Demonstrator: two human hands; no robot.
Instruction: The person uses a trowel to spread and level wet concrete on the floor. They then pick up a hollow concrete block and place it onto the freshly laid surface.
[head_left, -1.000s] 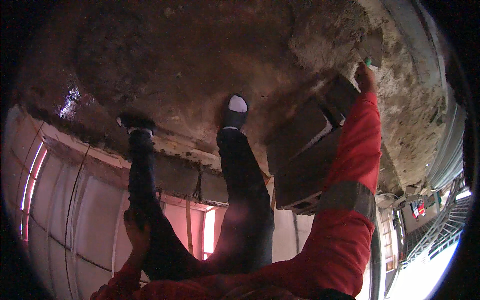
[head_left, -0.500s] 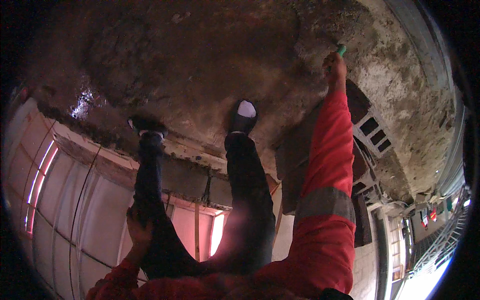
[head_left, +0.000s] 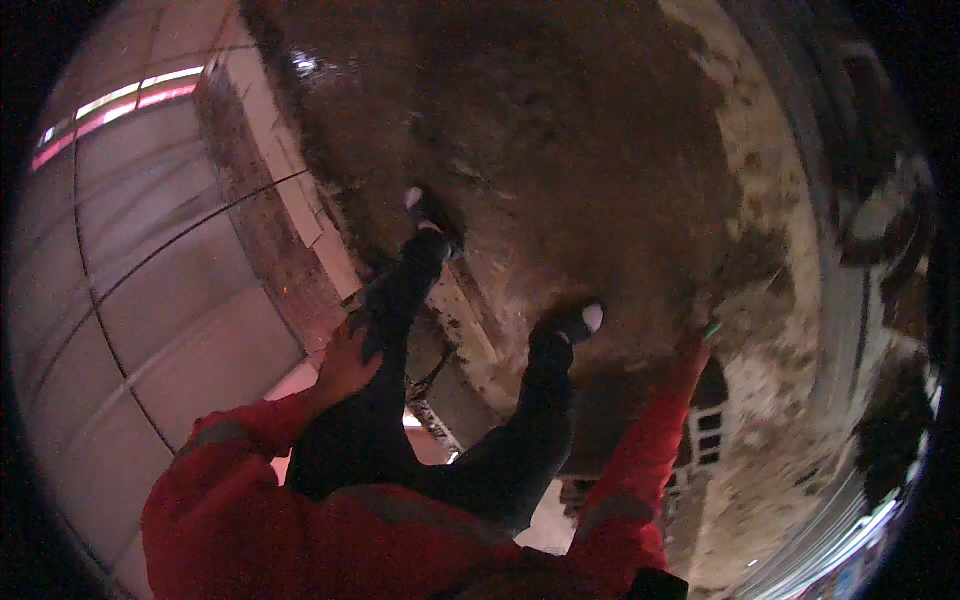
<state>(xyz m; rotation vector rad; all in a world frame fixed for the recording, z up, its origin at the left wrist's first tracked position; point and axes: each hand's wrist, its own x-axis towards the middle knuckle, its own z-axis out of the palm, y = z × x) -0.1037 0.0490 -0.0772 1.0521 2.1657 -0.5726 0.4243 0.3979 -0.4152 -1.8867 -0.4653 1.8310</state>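
My left hand (head_left: 348,360) lies on my left leg near the knee, fingers stretched over the dark trousers (head_left: 390,300); it holds nothing. On the right, my right arm in a red sleeve (head_left: 640,460) reaches down toward the ground. The right hand (head_left: 692,345) is closed around a tool with a green handle (head_left: 711,330); motion blur and dim light hide its working end. Below this hand is dark, wet-looking ground (head_left: 560,170), with a paler rough strip (head_left: 750,400) to the right.
Hollow concrete blocks (head_left: 708,430) stand beside my right forearm. My dark shoes (head_left: 578,322) are on the ground by a low block edge (head_left: 470,310). Pale wall panels (head_left: 180,270) with dark cords fill the left side. A shiny wet patch (head_left: 305,65) lies far left.
The whole view has swung round, bringing more of the panelled wall in. My right hand shows lower in the picture, still on the green handle. The left hand stays on my leg.
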